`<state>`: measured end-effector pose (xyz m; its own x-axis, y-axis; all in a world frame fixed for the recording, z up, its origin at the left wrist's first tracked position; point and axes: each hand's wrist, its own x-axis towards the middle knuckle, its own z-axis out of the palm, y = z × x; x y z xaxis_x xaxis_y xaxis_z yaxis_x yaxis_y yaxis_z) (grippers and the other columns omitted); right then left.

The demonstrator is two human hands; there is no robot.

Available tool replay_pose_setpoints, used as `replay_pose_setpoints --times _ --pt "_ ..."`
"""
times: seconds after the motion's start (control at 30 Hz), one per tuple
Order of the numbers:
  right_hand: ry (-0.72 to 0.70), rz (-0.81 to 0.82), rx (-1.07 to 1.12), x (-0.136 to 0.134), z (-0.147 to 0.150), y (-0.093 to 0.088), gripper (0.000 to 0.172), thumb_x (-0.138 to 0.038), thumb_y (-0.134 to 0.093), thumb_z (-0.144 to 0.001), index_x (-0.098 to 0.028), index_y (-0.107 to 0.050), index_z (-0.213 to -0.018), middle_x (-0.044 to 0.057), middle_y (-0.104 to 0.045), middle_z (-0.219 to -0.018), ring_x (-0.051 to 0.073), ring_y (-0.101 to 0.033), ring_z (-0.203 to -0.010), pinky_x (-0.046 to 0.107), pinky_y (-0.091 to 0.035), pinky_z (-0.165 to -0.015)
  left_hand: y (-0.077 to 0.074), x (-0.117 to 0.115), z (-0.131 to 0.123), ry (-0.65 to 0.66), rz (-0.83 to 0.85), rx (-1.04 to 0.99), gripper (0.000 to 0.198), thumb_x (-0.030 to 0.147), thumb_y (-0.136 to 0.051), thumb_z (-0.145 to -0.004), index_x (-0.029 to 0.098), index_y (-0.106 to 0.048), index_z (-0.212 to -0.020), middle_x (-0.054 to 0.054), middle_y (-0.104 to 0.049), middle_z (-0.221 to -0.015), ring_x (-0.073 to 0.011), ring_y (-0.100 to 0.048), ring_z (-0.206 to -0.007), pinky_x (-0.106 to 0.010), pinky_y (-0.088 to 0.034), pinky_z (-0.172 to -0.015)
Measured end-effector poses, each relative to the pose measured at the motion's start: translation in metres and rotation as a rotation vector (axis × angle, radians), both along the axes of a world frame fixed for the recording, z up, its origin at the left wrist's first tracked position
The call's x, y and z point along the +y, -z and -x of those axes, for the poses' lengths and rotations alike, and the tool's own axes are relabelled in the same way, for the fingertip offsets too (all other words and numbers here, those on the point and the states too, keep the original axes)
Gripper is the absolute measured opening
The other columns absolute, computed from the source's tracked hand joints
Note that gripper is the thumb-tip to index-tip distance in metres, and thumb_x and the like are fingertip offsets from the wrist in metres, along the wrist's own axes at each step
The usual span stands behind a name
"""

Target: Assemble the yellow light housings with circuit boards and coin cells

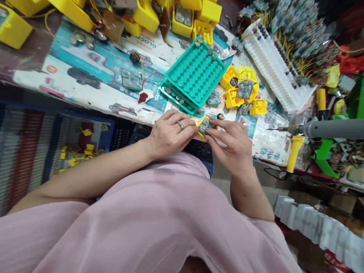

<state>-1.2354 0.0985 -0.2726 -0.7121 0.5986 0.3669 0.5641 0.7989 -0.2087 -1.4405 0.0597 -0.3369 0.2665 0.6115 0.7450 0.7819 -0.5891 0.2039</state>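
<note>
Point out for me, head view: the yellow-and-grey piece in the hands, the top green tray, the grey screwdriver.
Yellow-and-grey piece (206,125): head view, on its grey face.
Top green tray (196,72): head view, middle of its pocketed surface.
Grey screwdriver (335,129): head view, on its barrel.

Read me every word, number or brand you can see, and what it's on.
"GLOCK": on the printed sheet over the table, toward the far side.
"GLO": same sheet, beside the green tray; nothing more legible there.
The sheet's other printing is too small or blurred to read.
</note>
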Motion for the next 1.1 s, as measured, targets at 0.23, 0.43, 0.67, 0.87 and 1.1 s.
replay_pose_setpoints --times 0.23,0.43,0.67,0.87,1.1 --pt "0.039 -0.071 -0.068 -0.007 0.006 -0.007 0.009 -0.024 -0.066 -0.091 -0.023 -0.067 -0.1 0.006 -0.074 -0.108 0.018 -0.066 -0.099 0.035 -0.044 -0.091 0.001 0.0 0.0 -0.006 -0.005 -0.01 0.005 0.02 -0.064 -0.089 0.017 -0.062 -0.091 -0.003 -0.076 -0.087 -0.0182 -0.067 -0.084 -0.033 -0.05 -0.073" --pt "0.012 -0.004 -0.048 -0.005 0.001 -0.002 0.011 -0.024 -0.063 -0.093 -0.023 -0.069 -0.102 0.007 -0.072 -0.108 0.017 -0.064 -0.1 0.033 -0.045 -0.089 0.001 0.001 -0.001 -0.031 -0.007 0.003 0.005 0.023 -0.063 -0.09 0.018 -0.061 -0.089 -0.001 -0.075 -0.086 -0.0174 -0.067 -0.083 -0.033 -0.049 -0.073" --pt "0.004 -0.169 -0.156 -0.009 0.004 -0.003 0.01 -0.024 -0.064 -0.092 -0.025 -0.069 -0.101 0.004 -0.074 -0.108 0.019 -0.061 -0.103 0.038 -0.04 -0.095 -0.004 0.001 -0.002 -0.002 0.014 -0.013 0.009 0.02 -0.063 -0.09 0.017 -0.065 -0.098 -0.006 -0.076 -0.095 -0.0189 -0.069 -0.085 -0.033 -0.051 -0.07" --pt "0.075 -0.151 -0.142 -0.012 0.003 0.003 0.011 -0.028 -0.063 -0.093 -0.027 -0.07 -0.101 0.002 -0.075 -0.11 0.019 -0.061 -0.105 0.04 -0.037 -0.098 -0.008 0.004 0.002 0.079 -0.018 0.111 0.016 0.019 -0.061 -0.091 0.019 -0.07 -0.105 -0.005 -0.077 -0.108 -0.0201 -0.071 -0.095 -0.033 -0.057 -0.074" --pt "0.087 -0.131 -0.08 -0.009 0.0 0.007 0.009 -0.029 -0.061 -0.094 -0.026 -0.07 -0.096 -0.001 -0.076 -0.11 0.017 -0.064 -0.105 0.038 -0.037 -0.104 -0.004 0.007 0.007 0.149 -0.016 0.089 0.022 0.014 -0.062 -0.089 0.019 -0.067 -0.109 -0.007 -0.077 -0.107 -0.0203 -0.072 -0.096 -0.033 -0.057 -0.076"
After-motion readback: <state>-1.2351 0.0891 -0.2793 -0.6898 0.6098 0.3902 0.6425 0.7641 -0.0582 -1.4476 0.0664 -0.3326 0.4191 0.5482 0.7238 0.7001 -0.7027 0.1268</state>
